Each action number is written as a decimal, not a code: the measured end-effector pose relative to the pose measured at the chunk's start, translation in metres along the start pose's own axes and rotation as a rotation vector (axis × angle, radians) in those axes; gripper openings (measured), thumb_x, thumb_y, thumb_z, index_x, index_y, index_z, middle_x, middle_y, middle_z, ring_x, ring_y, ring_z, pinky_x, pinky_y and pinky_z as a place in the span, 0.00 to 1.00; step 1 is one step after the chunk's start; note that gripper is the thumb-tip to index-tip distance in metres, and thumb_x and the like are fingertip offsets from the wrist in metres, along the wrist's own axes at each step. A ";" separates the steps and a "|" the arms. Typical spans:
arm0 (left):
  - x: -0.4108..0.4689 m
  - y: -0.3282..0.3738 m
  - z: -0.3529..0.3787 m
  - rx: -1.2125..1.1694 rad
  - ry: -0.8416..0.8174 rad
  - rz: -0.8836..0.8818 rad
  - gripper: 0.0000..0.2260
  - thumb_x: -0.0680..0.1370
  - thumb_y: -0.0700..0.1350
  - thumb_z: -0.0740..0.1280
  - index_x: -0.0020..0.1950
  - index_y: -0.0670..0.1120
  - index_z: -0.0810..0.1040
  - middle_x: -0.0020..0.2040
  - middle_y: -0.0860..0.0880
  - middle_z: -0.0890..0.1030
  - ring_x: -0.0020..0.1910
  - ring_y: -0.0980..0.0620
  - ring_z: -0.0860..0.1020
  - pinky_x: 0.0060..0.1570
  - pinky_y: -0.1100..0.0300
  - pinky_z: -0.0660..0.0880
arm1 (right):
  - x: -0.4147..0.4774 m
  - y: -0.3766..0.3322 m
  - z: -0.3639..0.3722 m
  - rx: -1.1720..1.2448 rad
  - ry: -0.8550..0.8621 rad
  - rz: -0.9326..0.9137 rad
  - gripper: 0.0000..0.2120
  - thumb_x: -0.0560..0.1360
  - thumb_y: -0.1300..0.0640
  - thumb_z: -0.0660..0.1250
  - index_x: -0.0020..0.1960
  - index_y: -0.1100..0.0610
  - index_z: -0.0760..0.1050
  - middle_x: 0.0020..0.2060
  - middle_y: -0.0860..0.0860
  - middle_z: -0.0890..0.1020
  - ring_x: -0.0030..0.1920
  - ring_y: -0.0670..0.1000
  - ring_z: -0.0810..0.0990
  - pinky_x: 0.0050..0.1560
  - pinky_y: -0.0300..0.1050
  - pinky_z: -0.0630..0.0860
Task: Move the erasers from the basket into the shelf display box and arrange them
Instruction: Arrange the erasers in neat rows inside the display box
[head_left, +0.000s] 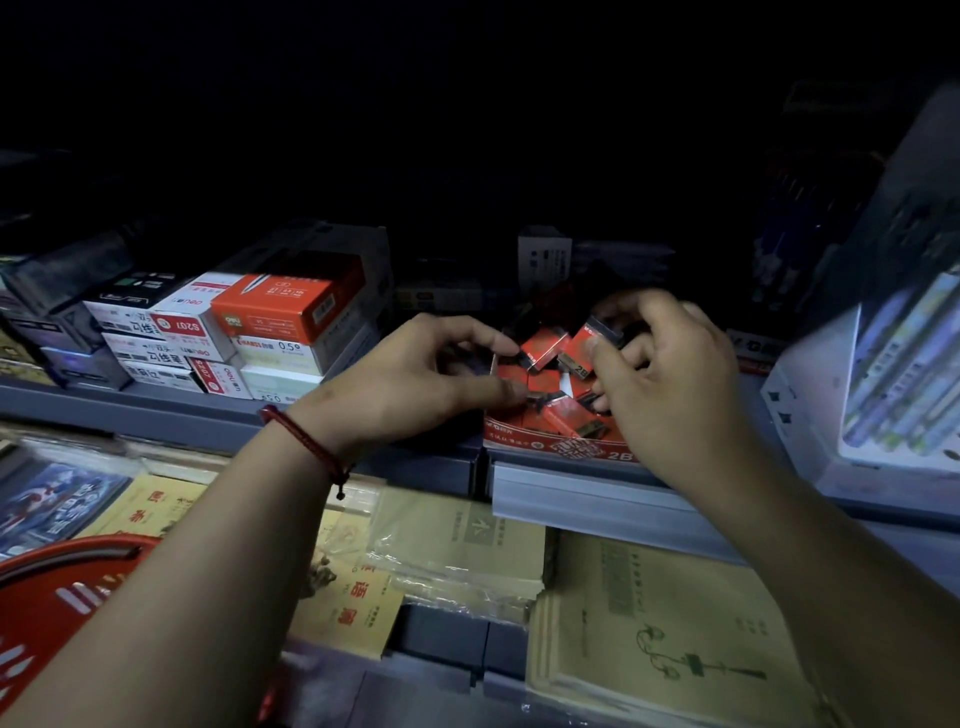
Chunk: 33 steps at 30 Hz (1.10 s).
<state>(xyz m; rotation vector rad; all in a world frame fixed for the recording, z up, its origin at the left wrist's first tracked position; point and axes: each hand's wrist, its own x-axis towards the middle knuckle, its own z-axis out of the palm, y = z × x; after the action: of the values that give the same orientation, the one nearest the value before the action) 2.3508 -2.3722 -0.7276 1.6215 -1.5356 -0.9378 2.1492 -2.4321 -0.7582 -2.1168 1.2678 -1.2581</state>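
Pinching a red-and-black eraser (587, 338) between thumb and curled fingers, the right hand (675, 384) hovers over the red display box (561, 444), where more erasers (545, 353) lie jumbled. The left hand (415, 374) has its forefinger and thumb tips on erasers at the box's left wall; whether it grips one is unclear. The box sits on a dim grey shelf (156, 410) beside stacked pen boxes (260, 322). The red basket (47, 597) lies lower left.

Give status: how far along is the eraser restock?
Done: several red erasers already lie in the display box, jumbled. In hand: right hand pinches one eraser over the box; left hand reaches the pile's left side, grip unclear. Left: straighten the pile; the red basket is mostly out of view, contents unseen.
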 end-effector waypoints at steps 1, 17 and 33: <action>-0.001 0.001 0.002 0.024 0.017 -0.004 0.17 0.70 0.48 0.79 0.57 0.52 0.82 0.52 0.44 0.82 0.48 0.42 0.84 0.54 0.48 0.82 | -0.001 -0.002 -0.001 0.016 0.001 -0.002 0.11 0.77 0.55 0.67 0.60 0.52 0.75 0.35 0.52 0.78 0.37 0.51 0.82 0.45 0.53 0.80; 0.005 0.012 0.019 0.073 0.054 -0.129 0.27 0.63 0.45 0.83 0.57 0.52 0.76 0.45 0.53 0.78 0.34 0.62 0.78 0.32 0.71 0.75 | -0.002 -0.004 -0.002 -0.010 -0.004 -0.026 0.09 0.78 0.57 0.66 0.58 0.51 0.75 0.40 0.53 0.77 0.33 0.47 0.81 0.41 0.48 0.79; 0.000 -0.021 -0.001 0.543 0.264 -0.013 0.27 0.73 0.55 0.75 0.70 0.51 0.75 0.60 0.51 0.70 0.61 0.52 0.75 0.56 0.71 0.63 | -0.002 -0.004 -0.003 -0.032 -0.033 -0.008 0.10 0.77 0.54 0.69 0.58 0.50 0.77 0.32 0.49 0.79 0.32 0.44 0.79 0.38 0.40 0.75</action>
<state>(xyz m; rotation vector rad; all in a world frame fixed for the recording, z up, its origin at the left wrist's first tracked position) 2.3624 -2.3711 -0.7456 2.0309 -1.6760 -0.2956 2.1483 -2.4282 -0.7552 -2.1576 1.2750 -1.2092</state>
